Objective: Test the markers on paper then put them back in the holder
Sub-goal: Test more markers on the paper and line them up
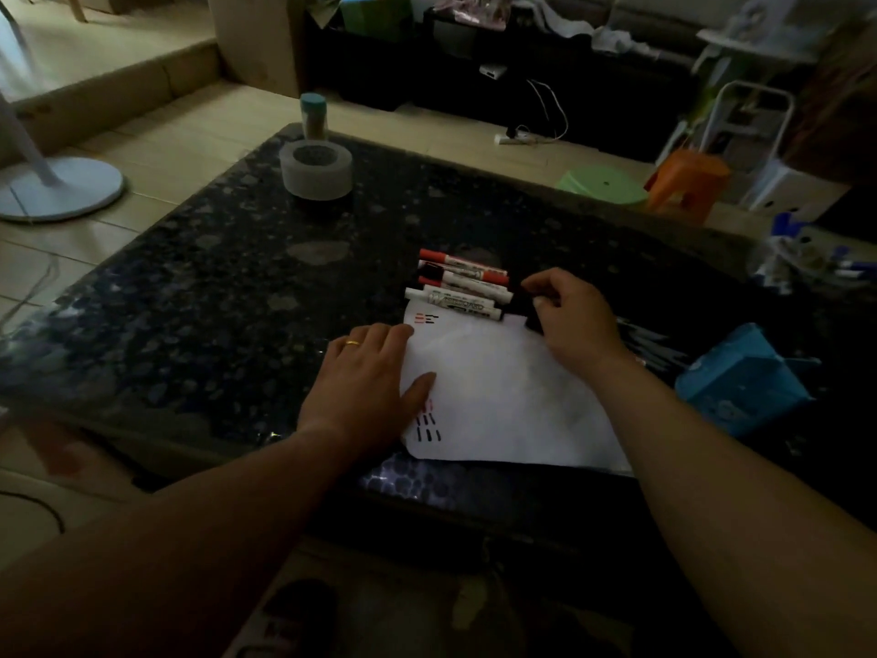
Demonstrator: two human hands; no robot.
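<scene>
The room is dim, and the markers (462, 289) lie in a tight row on the dark speckled table (213, 287), side by side and parallel, just past the far edge of the paper (512, 401). They have white barrels with printed labels; some have red caps and ends, others black. The nearest one overlaps the sheet's far edge. The paper is white and slightly creased, reaching to the table's near edge. It carries short red and black test strokes (427, 422) along its left edge, with a smaller cluster at its far left corner. The left hand (368, 377), wearing a gold ring (352, 343), lies flat with fingers straight, pressing the sheet's left edge. The right hand (574, 320) sits at the markers' right ends with fingers curled over a dark shape (530, 321); I cannot tell whether it actually grips anything. A grey ring-shaped roll (315, 171) stands toward the far left corner, and a blue packet (740, 382) lies near the right edge.
</scene>
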